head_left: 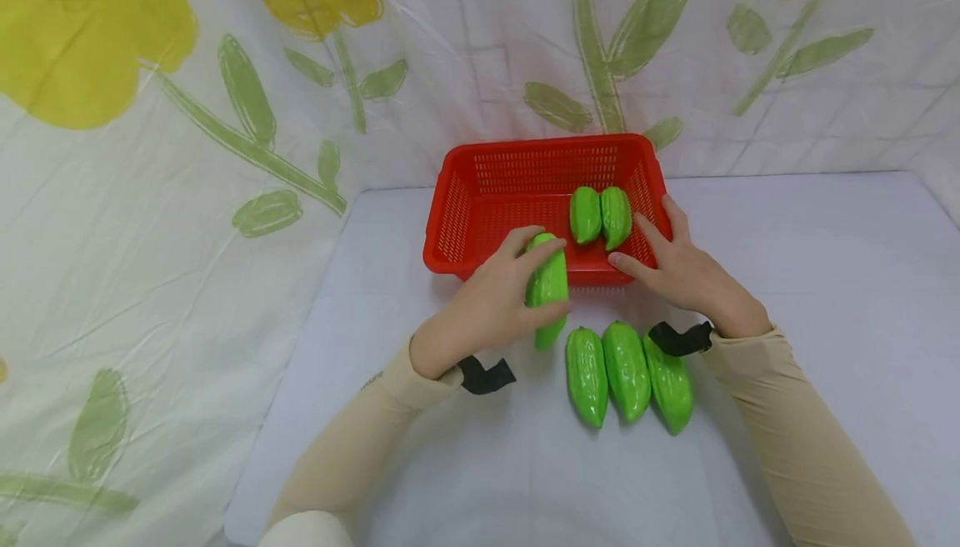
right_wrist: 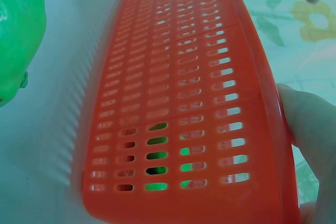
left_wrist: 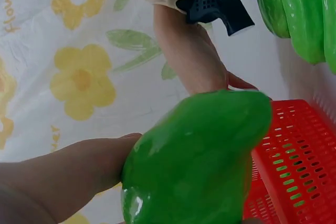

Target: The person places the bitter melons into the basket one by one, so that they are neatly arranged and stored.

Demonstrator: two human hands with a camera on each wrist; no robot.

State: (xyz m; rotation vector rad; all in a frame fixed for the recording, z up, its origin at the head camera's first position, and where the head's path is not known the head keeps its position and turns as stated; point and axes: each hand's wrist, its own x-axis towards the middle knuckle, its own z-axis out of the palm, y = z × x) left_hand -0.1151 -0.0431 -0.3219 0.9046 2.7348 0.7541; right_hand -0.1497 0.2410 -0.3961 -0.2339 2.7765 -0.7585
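My left hand point(head_left: 498, 293) holds a glossy green ribbed vegetable point(head_left: 551, 288), long and tapered, over the front rim of a red plastic basket point(head_left: 517, 151). Its fingers and thumb lie on either side of the vegetable, which fills much of the left wrist view. At the basket's front right corner, my right hand point(head_left: 686, 268) grips the rim; the right wrist view shows a digit point(right_wrist: 310, 124) hooked over it. Two similar green vegetables point(head_left: 600, 215) lie side by side in the basket's right half, near my right fingers.
Three more green vegetables point(head_left: 628, 372) lie in a row on the white table point(head_left: 465, 464) in front of the basket, the rightmost partly under the right wrist's black strap point(head_left: 681, 338). A flower-printed cloth point(head_left: 420, 38) hangs behind and to the left.
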